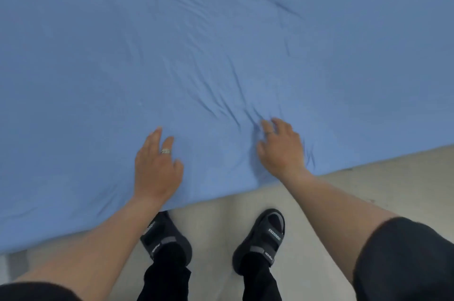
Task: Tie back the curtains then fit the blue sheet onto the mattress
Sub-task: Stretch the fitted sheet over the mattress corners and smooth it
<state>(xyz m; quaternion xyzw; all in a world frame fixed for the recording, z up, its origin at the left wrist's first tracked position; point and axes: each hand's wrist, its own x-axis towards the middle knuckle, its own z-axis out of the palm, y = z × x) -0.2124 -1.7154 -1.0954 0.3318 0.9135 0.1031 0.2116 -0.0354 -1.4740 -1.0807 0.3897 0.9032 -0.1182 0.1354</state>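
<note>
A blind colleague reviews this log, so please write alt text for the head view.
Seen from above, a person's left hand and right hand rest on a spread blue sheet; wrinkles fan out from the right hand near the sheet's edge. Below, feet in dark sandals stand on a pale floor.

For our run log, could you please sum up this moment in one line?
left hand: flat on wrinkled blue fabric sheet | right hand: pressing creases near edge | phase: smoothing

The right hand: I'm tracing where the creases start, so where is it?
In the head view the right hand rests on the blue sheet, right of centre near its front edge, beside the left hand, with creases fanning from it.
</note>
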